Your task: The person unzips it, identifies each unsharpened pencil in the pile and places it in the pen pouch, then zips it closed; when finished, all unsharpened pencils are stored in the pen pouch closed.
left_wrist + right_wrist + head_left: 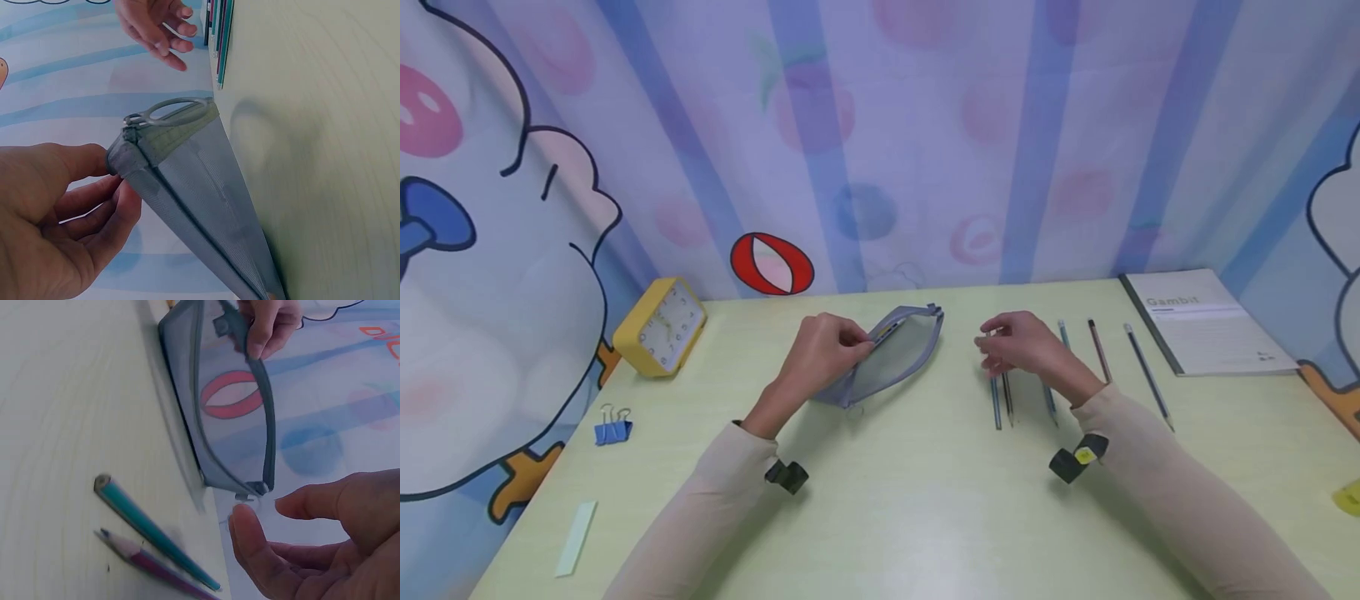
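My left hand (823,354) pinches the rim of a grey mesh zip pencil pouch (891,360) between thumb and fingers. The pouch stands on the table with its mouth gaping toward the right. A ring-shaped pull (178,112) shows at the zip's end in the left wrist view. Over the pencils to the right hovers my right hand (1018,343), fingers loosely bent, thumb apart from them, nothing held. A teal pencil (156,531) and a purple pencil (147,560) lie below it. Farther right lie a dark red pencil (1099,350) and a dark blue pencil (1148,375).
A yellow alarm clock (658,329) stands at the back left. Nearer are a blue binder clip (613,428) and a pale green strip (577,538). A Gambit notebook (1213,325) lies back right, a yellow object (1348,498) at the right edge. Curtains hang behind.
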`<state>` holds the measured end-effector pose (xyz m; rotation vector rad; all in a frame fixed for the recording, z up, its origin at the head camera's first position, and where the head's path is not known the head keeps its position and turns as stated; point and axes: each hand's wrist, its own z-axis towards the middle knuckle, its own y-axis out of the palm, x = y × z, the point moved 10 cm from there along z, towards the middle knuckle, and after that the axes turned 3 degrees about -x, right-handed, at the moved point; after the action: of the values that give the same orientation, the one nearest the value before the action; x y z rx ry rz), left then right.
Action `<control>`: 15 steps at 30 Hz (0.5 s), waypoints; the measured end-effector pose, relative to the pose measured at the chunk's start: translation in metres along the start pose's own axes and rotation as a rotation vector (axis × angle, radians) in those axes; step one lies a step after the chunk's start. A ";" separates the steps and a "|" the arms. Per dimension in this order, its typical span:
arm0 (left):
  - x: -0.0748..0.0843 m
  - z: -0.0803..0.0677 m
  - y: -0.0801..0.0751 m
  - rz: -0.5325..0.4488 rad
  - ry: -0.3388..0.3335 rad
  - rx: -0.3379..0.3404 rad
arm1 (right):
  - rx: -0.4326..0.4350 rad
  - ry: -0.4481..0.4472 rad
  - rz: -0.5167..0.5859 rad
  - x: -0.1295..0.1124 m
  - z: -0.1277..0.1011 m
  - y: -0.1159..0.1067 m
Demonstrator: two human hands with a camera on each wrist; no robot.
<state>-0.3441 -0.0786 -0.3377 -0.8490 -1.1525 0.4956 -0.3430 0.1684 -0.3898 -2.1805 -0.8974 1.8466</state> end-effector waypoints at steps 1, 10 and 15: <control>0.000 0.000 0.000 -0.001 0.002 0.001 | 0.008 0.006 -0.027 0.003 0.001 -0.001; 0.000 -0.001 -0.002 -0.009 0.003 0.001 | 0.061 0.011 -0.316 0.010 0.007 -0.010; -0.001 -0.002 -0.002 -0.006 0.000 0.001 | 0.053 0.000 -0.343 0.008 0.009 -0.005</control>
<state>-0.3431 -0.0808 -0.3366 -0.8444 -1.1541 0.4914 -0.3527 0.1741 -0.3968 -1.8548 -1.1261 1.6830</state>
